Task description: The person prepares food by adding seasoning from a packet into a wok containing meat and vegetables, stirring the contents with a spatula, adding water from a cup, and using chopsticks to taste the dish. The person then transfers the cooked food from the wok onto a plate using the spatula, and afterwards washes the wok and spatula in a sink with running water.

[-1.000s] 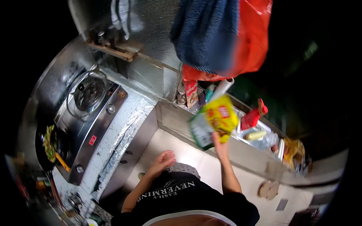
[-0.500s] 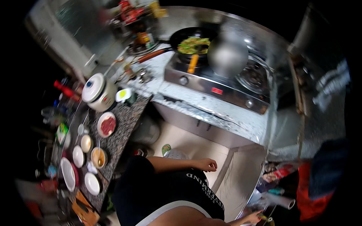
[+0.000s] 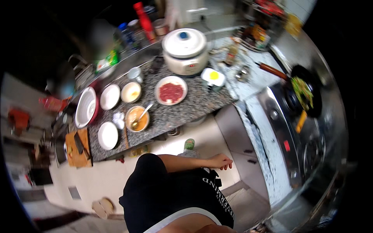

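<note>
My left hand [image 3: 220, 161] hangs in front of my dark shirt, above the pale floor. Its fingers are loosely curled in, and I see nothing in them. My right hand is out of view. Nearest things stand on the speckled stone counter [image 3: 194, 101]: a plate of sliced red meat [image 3: 171, 93], a bowl of beaten egg [image 3: 137, 119] with a metal spoon [image 3: 144, 112] resting in it, and a white plate [image 3: 108, 135]. Behind them are a small bowl [image 3: 131, 92] with yellowish contents and another white dish [image 3: 110, 97].
A white rice cooker [image 3: 185, 52] stands at the back. On the left, a knife [image 3: 79, 144] lies on a wooden cutting board [image 3: 70, 161], near a red-and-white basin [image 3: 86, 106]. At right, a black wok [image 3: 318, 95] with green food sits on the gas stove [image 3: 276, 123].
My view has swung left, so the counter now fills the middle and the stove lies at the right. My right hand, at the lower right before, has left the picture. My left hand remains curled.
</note>
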`<act>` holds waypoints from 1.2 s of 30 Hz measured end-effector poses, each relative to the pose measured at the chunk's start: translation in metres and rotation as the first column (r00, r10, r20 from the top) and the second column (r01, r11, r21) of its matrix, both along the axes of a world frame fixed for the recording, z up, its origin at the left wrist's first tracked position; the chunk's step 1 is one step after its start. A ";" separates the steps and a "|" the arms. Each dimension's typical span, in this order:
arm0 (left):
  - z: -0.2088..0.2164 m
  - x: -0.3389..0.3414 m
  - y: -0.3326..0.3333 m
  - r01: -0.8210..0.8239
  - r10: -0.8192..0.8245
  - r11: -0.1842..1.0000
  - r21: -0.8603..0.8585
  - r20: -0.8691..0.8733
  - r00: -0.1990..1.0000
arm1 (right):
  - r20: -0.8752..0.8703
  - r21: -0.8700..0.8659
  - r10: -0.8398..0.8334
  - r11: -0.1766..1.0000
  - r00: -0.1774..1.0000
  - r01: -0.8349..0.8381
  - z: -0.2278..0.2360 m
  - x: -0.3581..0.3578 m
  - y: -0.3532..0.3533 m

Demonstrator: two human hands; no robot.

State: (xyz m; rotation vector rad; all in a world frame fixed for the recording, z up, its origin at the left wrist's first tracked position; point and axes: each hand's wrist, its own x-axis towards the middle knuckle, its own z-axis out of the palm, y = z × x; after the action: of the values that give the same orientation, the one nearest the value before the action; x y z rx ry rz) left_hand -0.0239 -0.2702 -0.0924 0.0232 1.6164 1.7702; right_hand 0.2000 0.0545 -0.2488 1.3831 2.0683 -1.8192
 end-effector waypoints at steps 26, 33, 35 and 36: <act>-0.136 -0.095 -0.550 -0.968 0.807 -0.251 0.027 0.558 -0.194 | -0.517 0.476 0.497 0.844 0.697 -0.249 0.274 -0.345 -0.096; -0.161 -0.107 -0.564 -0.921 0.867 -0.373 0.109 0.395 -0.304 | 0.093 0.980 0.801 0.032 0.591 -0.197 0.355 -0.401 -0.096; -0.132 -0.104 -0.539 -0.913 0.886 -0.370 0.171 0.360 -0.292 | 0.234 0.939 0.798 -0.037 0.555 -0.343 0.362 -0.414 -0.088; -0.119 -0.102 -0.529 -0.918 0.900 -0.362 0.163 0.317 -0.299 | 0.361 0.906 0.789 -0.172 0.497 -0.386 0.363 -0.425 -0.081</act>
State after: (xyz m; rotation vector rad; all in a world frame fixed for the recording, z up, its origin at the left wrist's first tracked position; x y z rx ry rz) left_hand -0.1259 -0.7996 -0.2114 -1.8368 0.9302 3.2230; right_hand -0.2248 -0.0264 0.1138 -0.3974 3.2867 -0.0787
